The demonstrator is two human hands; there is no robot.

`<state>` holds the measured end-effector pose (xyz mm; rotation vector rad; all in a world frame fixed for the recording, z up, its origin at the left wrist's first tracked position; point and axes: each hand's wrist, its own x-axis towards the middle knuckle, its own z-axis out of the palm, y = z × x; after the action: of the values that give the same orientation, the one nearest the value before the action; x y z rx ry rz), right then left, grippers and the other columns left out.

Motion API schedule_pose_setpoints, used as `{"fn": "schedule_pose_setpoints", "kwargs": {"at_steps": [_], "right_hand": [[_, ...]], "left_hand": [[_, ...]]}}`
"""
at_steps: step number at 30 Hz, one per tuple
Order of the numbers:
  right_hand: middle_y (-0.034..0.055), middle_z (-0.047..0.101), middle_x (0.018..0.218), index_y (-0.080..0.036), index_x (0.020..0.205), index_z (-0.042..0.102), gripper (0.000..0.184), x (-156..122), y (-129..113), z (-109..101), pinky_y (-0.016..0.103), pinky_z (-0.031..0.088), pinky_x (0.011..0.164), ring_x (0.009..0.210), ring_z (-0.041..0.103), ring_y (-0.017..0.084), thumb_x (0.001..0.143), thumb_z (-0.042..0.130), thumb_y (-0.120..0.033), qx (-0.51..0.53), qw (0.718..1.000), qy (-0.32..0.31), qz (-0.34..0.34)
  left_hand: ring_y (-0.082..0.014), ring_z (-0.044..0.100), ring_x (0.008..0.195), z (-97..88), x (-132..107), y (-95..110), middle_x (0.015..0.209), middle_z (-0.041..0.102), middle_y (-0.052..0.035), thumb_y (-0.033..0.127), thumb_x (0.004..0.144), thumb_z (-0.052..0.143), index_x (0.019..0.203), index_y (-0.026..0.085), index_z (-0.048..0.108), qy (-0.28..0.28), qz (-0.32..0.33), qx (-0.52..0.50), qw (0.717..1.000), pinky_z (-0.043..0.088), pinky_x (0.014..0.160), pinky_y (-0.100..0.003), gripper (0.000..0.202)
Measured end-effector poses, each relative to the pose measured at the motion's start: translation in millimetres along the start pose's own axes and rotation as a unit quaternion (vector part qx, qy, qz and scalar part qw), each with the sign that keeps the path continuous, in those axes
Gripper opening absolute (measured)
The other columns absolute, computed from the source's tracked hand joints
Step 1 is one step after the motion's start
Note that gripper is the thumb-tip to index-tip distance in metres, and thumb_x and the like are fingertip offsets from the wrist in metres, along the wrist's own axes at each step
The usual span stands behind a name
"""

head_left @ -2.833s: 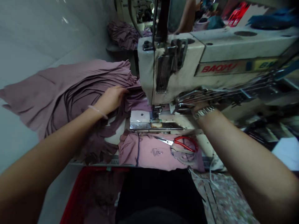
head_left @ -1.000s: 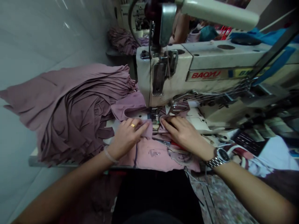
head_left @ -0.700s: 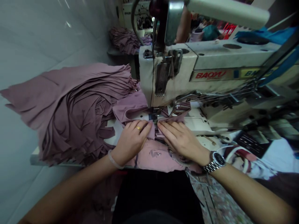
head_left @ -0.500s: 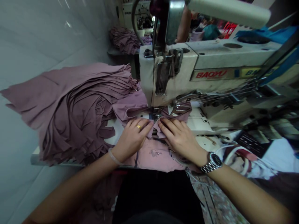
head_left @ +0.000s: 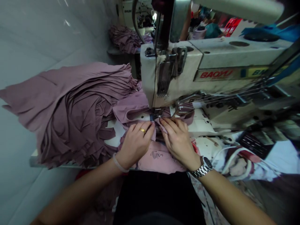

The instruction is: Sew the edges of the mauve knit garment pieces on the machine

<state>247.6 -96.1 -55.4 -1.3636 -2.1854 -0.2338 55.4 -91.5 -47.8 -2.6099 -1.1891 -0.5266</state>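
- so the left hand (head_left: 136, 142) was over at the stack of cut pieces (head_left: 77, 109) under three seconds ago, now it's right in front of the presser foot (head_left: 157, 113), thumb and fingers pinched on an edge of the mauve fabric (head_left: 131, 104)
- right hand (head_left: 179, 142) was way back by the machine's threads, now it's just beside the left one, fingers bunched on the mauve fabric too; can't tell how tight
- that fabric loops out left of the needle area, with more of it showing to the right of the foot
- compared to half a second ago the right wrist sits further in, and a bit of red scissors handle (head_left: 195, 147) peeks out beside it
- pink cloth (head_left: 157, 156) is still lying along the table edge
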Motion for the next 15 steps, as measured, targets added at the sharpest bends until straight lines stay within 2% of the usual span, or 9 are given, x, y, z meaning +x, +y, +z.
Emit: {"fn": "schedule_pose_setpoints", "kwargs": {"at_steps": [3, 6, 11, 15], "right_hand": [[0.0077, 0.059, 0.129, -0.017, 0.131, 0.055, 0.038, -1.3, -2.2, -0.5, 0.041, 0.039, 0.091, 0.111, 0.046, 0.026, 0.095, 0.047, -0.024, 0.009, 1.000, -0.013, 0.002], [0.0091, 0.055, 0.134, -0.021, 0.132, 0.056, 0.040, -3.9, -2.5, -3.7, 0.042, 0.039, 0.085, 0.112, 0.045, 0.029, 0.093, 0.051, -0.029, -0.036, 0.998, -0.044, -0.024], [0.0120, 0.056, 0.130, -0.018, 0.133, 0.055, 0.041, -3.7, -6.4, -8.6, 0.040, 0.037, 0.078, 0.107, 0.046, 0.028, 0.094, 0.048, -0.031, -0.103, 0.992, -0.057, -0.044], [0.0120, 0.055, 0.131, -0.018, 0.134, 0.053, 0.042, -3.3, -7.1, -8.9, 0.040, 0.036, 0.077, 0.106, 0.046, 0.028, 0.095, 0.047, -0.031, -0.115, 0.990, -0.065, -0.051]], "left_hand": [[-0.0262, 0.052, 0.113, 0.3, 0.0, 0.0, 0.128, 0.058, -0.0146, 0.016, 0.091, 0.048, 0.129, 0.008, 0.055, 0.006, 0.001, 0.004, 1.000, 0.044, 0.088, -0.039, 0.040], [-0.0256, 0.053, 0.112, 0.4, 0.3, 0.1, 0.128, 0.058, -0.0141, 0.017, 0.092, 0.046, 0.129, 0.008, 0.055, 0.011, -0.003, -0.002, 1.000, 0.044, 0.088, -0.039, 0.039], [-0.0255, 0.052, 0.113, 0.6, 1.5, 0.9, 0.128, 0.058, -0.0135, 0.015, 0.091, 0.045, 0.127, 0.008, 0.056, 0.015, -0.005, -0.014, 1.000, 0.043, 0.089, -0.039, 0.038], [-0.0256, 0.051, 0.116, 0.6, 0.4, -0.7, 0.131, 0.056, -0.0137, 0.014, 0.090, 0.045, 0.131, 0.008, 0.052, 0.006, -0.005, -0.024, 1.000, 0.042, 0.091, -0.039, 0.042]]}}
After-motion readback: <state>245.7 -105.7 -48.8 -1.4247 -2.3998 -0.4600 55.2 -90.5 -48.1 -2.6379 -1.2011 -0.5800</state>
